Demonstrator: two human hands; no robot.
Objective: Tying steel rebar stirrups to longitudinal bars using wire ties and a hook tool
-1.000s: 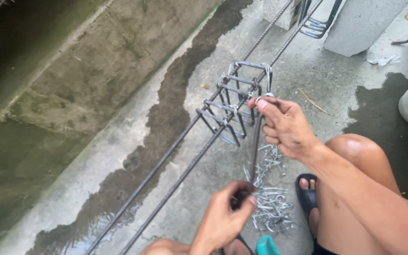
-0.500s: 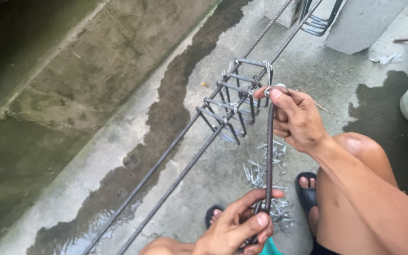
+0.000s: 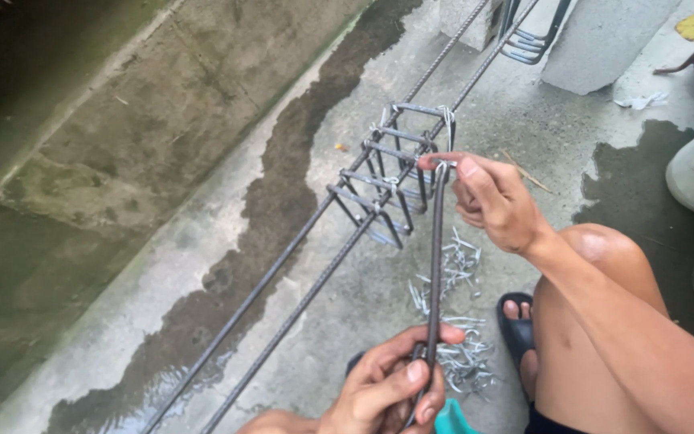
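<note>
The right hand (image 3: 496,201) is pinched shut on the top end of a thin steel rod (image 3: 435,257), with the thumb and first finger squeezed on a bit of shiny wire there. The left hand (image 3: 391,390) is closed around the bottom end of the same rod, low in the picture. The rod runs almost straight up and down between the two hands. Its top end sits just beside a little cage of square steel rings (image 3: 399,173). The rings are tied onto two long ribbed bars (image 3: 283,317) that run side by side across the wet concrete floor (image 3: 202,265). The cage holds nothing but air; you can see the floor through it. A loose pile of short shiny wire pieces (image 3: 451,321) lies on the floor between the hands, near the person's foot in a black sandal (image 3: 516,329). More steel rings (image 3: 524,44) rest far up the bars, beside a grey concrete block (image 3: 596,40). A dark, wet wall (image 3: 82,145) is on the left side.
</note>
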